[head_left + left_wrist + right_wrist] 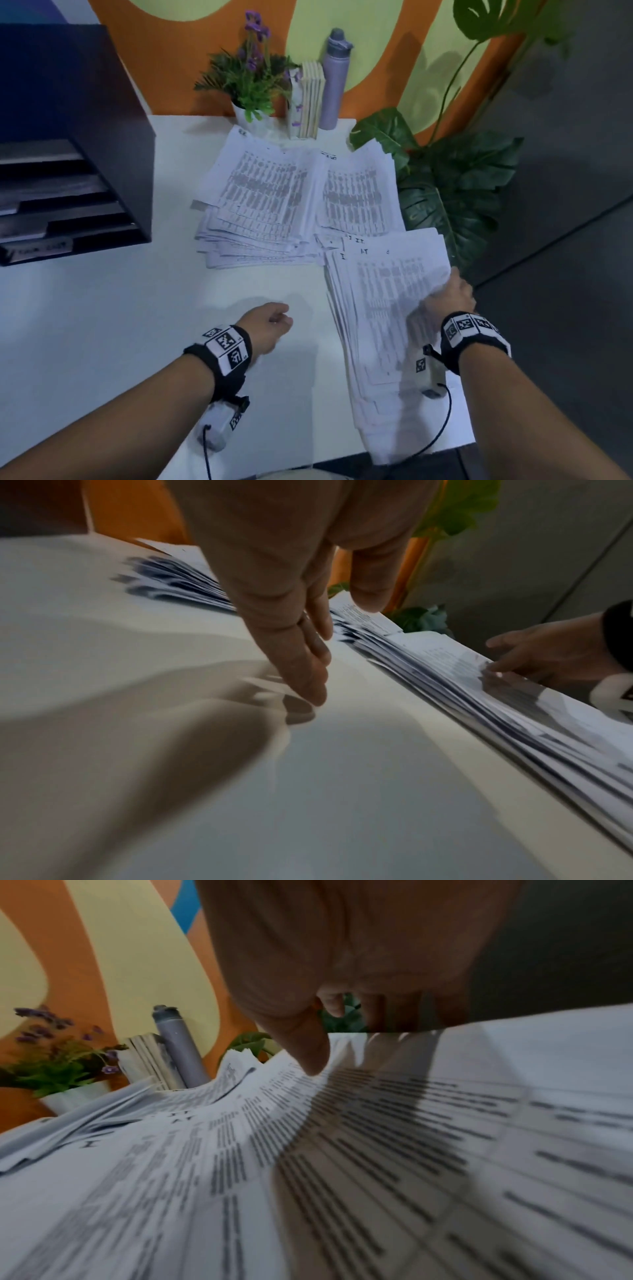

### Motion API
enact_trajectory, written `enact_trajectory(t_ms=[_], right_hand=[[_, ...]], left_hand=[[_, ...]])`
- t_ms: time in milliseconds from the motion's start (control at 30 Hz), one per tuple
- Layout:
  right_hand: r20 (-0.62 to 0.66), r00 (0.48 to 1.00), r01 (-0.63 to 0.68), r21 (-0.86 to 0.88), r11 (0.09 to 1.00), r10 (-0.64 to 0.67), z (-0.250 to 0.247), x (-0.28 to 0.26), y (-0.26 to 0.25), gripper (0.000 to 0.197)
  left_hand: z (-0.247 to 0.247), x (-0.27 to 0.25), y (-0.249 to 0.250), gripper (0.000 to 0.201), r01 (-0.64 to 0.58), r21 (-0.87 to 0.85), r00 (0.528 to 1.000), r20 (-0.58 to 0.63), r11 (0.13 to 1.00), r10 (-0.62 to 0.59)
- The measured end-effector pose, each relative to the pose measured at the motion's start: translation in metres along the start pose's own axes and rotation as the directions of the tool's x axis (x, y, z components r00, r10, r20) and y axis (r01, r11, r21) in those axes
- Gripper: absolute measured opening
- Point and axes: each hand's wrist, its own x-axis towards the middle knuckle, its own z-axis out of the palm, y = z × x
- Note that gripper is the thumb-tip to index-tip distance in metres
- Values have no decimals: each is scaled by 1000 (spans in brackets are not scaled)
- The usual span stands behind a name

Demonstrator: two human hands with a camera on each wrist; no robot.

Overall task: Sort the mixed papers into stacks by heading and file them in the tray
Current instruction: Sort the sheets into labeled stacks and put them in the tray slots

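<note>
Your right hand (454, 296) pinches the near paper stack (383, 315); left hand (270, 325) relaxed, holding nothing; tray (68, 192) slots hold sheets.

My head camera looks steeply down from above the bench (102, 325), facing the wall at 12 o'clock. The left wrist camera sits low over the bench top, looking along the fingers toward 2 o'clock. The right wrist camera hangs very close above the paper stack (308, 1177), facing 11 o'clock. All three share that stack; head and right wrist share the purple bottle (334, 78).
</note>
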Motion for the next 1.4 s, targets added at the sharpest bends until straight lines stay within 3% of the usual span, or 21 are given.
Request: enact_trajectory(t_ms=[100, 167, 267, 333, 367, 533, 600, 700, 767, 867, 1000, 1067, 1133, 1200, 1267, 1333, 1400], right_hand=[[165, 986, 19, 45, 999, -26, 3, -2, 13, 96], [202, 978, 55, 25, 998, -59, 10, -10, 19, 102], [220, 973, 66, 54, 996, -76, 28, -27, 27, 99], [174, 982, 71, 20, 997, -73, 36, -40, 31, 88], [129, 989, 76, 6, 997, -76, 39, -45, 31, 82], [32, 995, 93, 26, 995, -94, 50, -69, 20, 67], [87, 991, 90, 93, 992, -98, 51, -75, 11, 69], [244, 967, -16, 369, 929, -80, 51, -83, -7, 66], [351, 932, -68, 411, 909, -89, 52, -90, -20, 57], [419, 875, 34, 444, 896, -241, 55, -109, -39, 39], [332, 816, 178, 634, 753, -472, 45, -145, -83, 33], [260, 788, 216, 732, 646, -558, 36, -163, -114, 38], [161, 749, 275, 807, 522, -643, 26, -178, -145, 44], [40, 700, 353, 848, 394, -713, 16, -193, -174, 45], [-68, 656, 408, 870, 277, -752, 8, -206, -198, 49], [-150, 627, 448, 873, 196, -764, 5, -216, -214, 53], [-181, 615, 443, 884, 147, -767, 8, -224, -221, 57]], left_hand=[[29, 1, 13, 46, 31, 53, 997, 62, 998, -34], [45, 3, 19, 52, 49, 78, 995, 81, 996, -55], [63, 7, 25, 38, 42, 106, 995, 80, 993, -51], [71, 11, 25, 25, 48, 125, 996, 74, 991, -57], [73, 13, 24, 29, 62, 117, 995, 73, 991, -71], [72, 24, 8, 72, 97, 70, 994, 52, 993, -101], [67, 26, 7, 71, 106, 123, 994, 17, 987, -109], [49, 25, 4, 63, 135, 146, 990, -61, 980, -127], [29, 21, -2, 62, 124, 182, 990, -88, 975, -110], [-9, 12, -19, 69, 152, 171, 983, -124, 974, -132], [-70, -8, -38, 89, 148, -143, 975, -143, 979, -168], [-94, -31, -30, 64, 27, -324, 980, -176, 946, -88], [-119, -50, -16, 50, -123, -360, 979, -194, 925, 55], [-145, -65, 3, 48, -303, -301, 929, -306, 904, 210], [-167, -81, 25, 50, -438, -191, 833, -453, 878, 317], [-180, -98, 41, 52, -531, -116, 745, -536, 839, 397], [-185, -114, 47, 53, -592, -119, 691, -584, 797, 426]])
